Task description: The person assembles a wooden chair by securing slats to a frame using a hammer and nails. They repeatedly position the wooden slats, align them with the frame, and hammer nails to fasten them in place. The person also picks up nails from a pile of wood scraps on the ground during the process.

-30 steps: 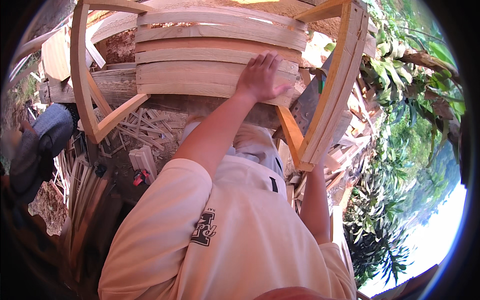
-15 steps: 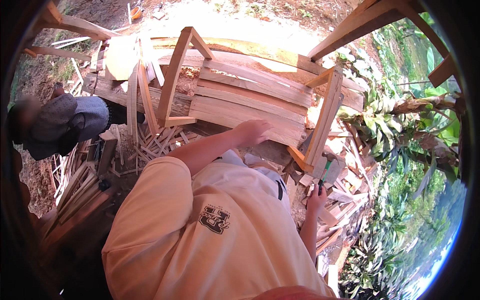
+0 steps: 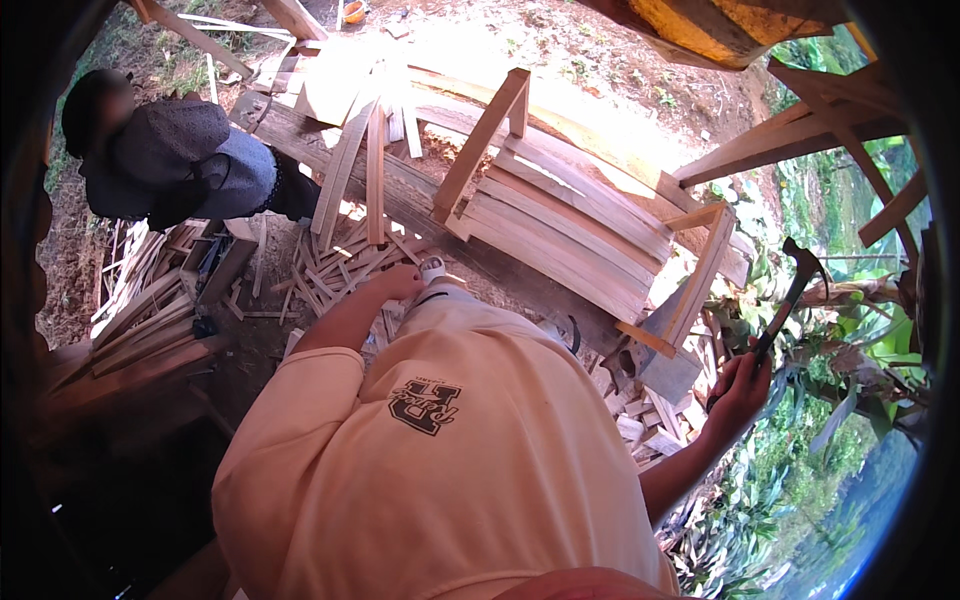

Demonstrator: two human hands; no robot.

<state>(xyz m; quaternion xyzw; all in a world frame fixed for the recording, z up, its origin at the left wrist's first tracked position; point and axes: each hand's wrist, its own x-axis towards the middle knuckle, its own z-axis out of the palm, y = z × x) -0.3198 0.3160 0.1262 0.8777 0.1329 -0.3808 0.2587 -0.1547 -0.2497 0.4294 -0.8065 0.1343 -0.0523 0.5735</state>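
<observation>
Claw hammer [image 3: 795,295] in the fist, we stand at an outdoor work site before a slatted wooden frame [image 3: 572,232] laid across a weathered plank bench [image 3: 412,200]. The frame lies ahead of us, between our two hands in the view, its long axis slanting from upper left to lower right, with a squared wooden end piece [image 3: 696,285] rising at the right and another at the left.

Our right hand [image 3: 742,388] is closed around the hammer's black handle, held out to the side beyond the frame's right end, the metal head up and the claw curving outward. From there the frame lies leftward and ahead. Our left hand [image 3: 402,282] sits low near the frame's left end, which lies ahead of it and to its right. Its fingers look loosely curled; nothing shows in them, though we cannot tell whether they enclose something small. Both hands are apart from the frame, and we cannot judge which is nearer.

A gray metal blade [image 3: 660,315], apparently a handsaw's, shows by the right end piece. Wood offcuts [image 3: 345,275] litter the ground, and a co-worker [image 3: 190,160] in a gray top stands at left.

The clearest writing is a dark printed emblem [image 3: 425,405] of letters on the chest of our cream shirt [image 3: 480,490]. We can make out no lettering on the hammer or the wood.
</observation>
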